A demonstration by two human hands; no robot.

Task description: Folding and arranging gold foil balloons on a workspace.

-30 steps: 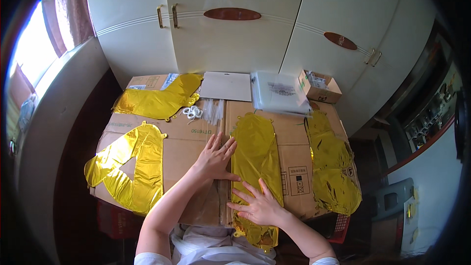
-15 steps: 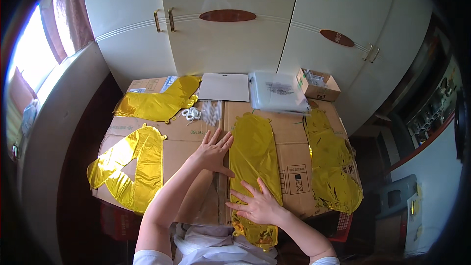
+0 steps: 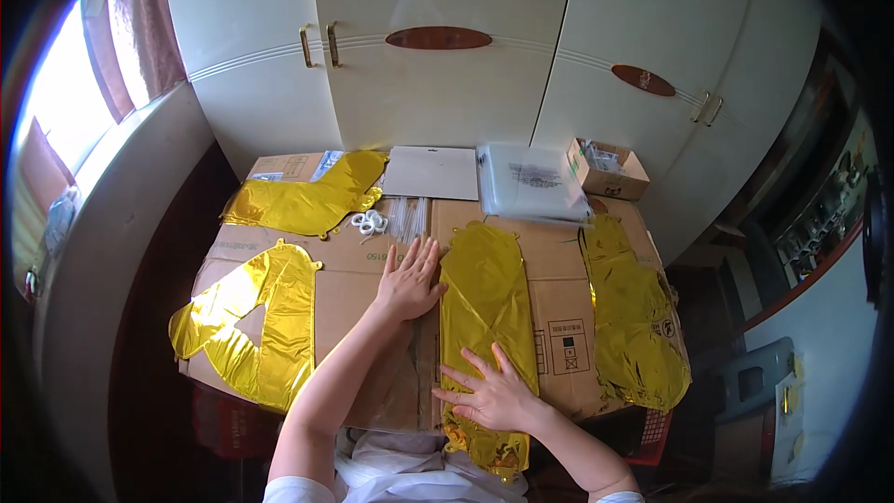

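Note:
In front of me a long, flat gold foil balloon (image 3: 485, 270) lies on the cardboard, its crinkled near end hanging over the front edge. My right hand (image 3: 491, 395) rests on its lower part with the fingers spread. Beside its left edge my left hand (image 3: 408, 281) lies flat on the cardboard, fingers stretched out, the thumb close to the foil. To the left is a gold foil balloon with a hole in it (image 3: 284, 317). Behind that lies a bent gold foil balloon (image 3: 321, 196). A wrinkled gold foil balloon (image 3: 633, 317) lies at the right.
Along the back are white ribbon rolls (image 3: 370, 222), clear straws (image 3: 408, 219), a pale card sheet (image 3: 432, 173), a stack of clear plastic bags (image 3: 531, 182) and a small open box (image 3: 608, 170). White cabinets (image 3: 447, 93) stand behind the cardboard-covered table (image 3: 354, 265). A grey stool (image 3: 750, 377) is at the right.
My left hand has shifted slightly, its fingers now closer together and flatter beside the foil balloon. My right hand stays on the foil. The whole view has moved a little.

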